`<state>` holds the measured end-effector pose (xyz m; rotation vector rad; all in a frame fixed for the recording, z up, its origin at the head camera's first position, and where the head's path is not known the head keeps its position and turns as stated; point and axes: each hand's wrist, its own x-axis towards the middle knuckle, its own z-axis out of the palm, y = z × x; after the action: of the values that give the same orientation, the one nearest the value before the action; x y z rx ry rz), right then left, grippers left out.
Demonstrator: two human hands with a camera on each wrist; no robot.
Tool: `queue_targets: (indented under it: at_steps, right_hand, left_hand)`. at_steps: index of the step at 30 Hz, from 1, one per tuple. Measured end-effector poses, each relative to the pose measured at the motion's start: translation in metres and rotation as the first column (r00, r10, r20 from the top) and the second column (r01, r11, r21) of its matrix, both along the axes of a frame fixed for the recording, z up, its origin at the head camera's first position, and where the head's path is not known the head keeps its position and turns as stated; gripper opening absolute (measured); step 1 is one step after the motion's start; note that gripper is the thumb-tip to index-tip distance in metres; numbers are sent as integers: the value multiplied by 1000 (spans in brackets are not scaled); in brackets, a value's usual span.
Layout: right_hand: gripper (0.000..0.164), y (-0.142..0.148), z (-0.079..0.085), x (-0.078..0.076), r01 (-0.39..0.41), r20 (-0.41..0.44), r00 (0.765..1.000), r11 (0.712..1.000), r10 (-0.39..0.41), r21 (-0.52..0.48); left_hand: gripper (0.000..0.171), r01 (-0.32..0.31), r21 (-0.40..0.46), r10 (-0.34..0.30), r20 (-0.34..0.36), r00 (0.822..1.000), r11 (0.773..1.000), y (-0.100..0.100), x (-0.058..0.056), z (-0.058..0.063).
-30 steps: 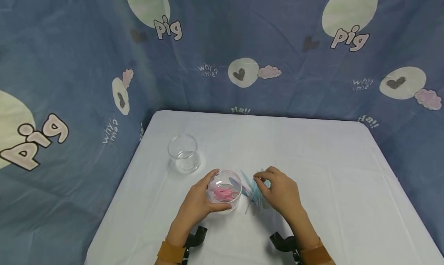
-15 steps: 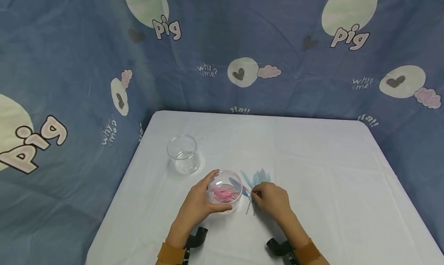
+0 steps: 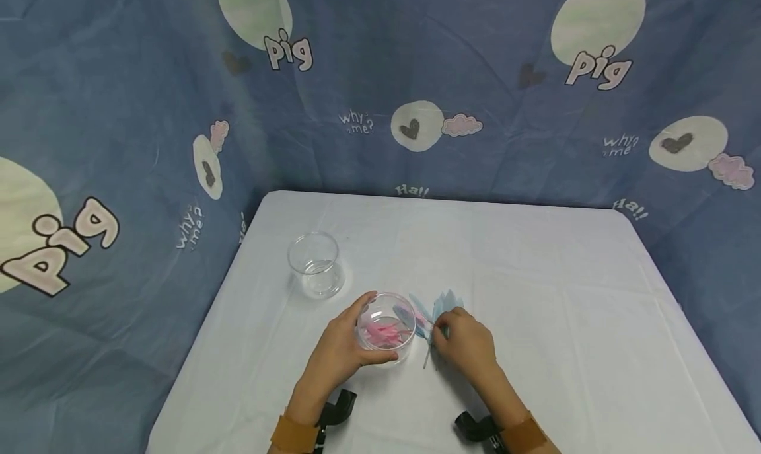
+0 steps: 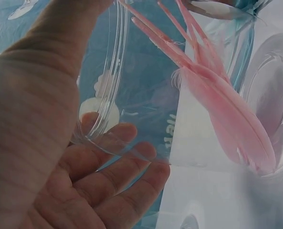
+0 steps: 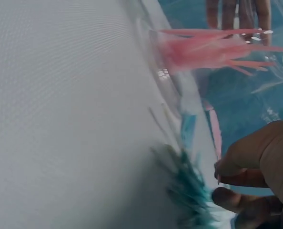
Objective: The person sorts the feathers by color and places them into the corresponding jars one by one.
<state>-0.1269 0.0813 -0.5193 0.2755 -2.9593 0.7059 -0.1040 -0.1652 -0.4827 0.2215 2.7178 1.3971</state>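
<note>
My left hand (image 3: pixel 343 338) grips a clear cup (image 3: pixel 388 300) around its side, thumb at the near side. Several pink feathers (image 4: pixel 232 117) stand in the cup, quills up. Just right of it, my right hand (image 3: pixel 470 343) is low over a bunch of blue feathers (image 3: pixel 447 302). In the right wrist view, its thumb and finger pinch the quill end of a single pink feather (image 5: pixel 215 130). The blue feathers lie below those fingers, blurred in that view, and the right hand partly hides them in the head view.
A second clear cup (image 3: pixel 315 269) stands farther back on the left of the white table (image 3: pixel 565 295). Blue printed cloth (image 3: pixel 499 57) hangs behind the table and along its left side. Black wrist mounts (image 3: pixel 337 406) sit below both hands.
My right hand has come down and slightly left, from above the blue feathers to their quill ends. More pink now shows beside its fingertips. The left hand stays on the cup.
</note>
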Motion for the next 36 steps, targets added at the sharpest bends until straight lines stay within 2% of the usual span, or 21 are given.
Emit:
queue_targets:
  at_steps: [8,14,19,23,27,30,36]
  right_hand:
    - [6,11,20,6,66,-35,997,991,-70,-113]
    - [4,22,34,10,52,-158,985,987,-75,-150]
    - [7,28,44,10,22,-293,953,983,-75,-180]
    - [6,30,53,11,-37,-391,919,973,-57,-229]
    - [7,30,62,14,-135,-452,892,958,7,-253]
    - [9,28,67,17,-206,-470,880,947,69,-246]
    - [9,23,75,21,-286,-493,856,937,156,-200]
  left_hand:
    - [107,-5,-1,5,-5,1000,1000,0,1,0]
    - [106,-11,-1,11,-1,1000,1000,0,1,1]
    - [108,-10,3,10,12,1000,1000,1,1,0]
    - [107,-9,-1,9,16,1000,1000,1,1,0]
    - [106,-15,-9,15,25,1000,1000,1,1,0]
    - [107,-18,-18,19,30,999,1000,1,1,1]
    - [107,-20,-22,21,31,999,1000,2,0,0]
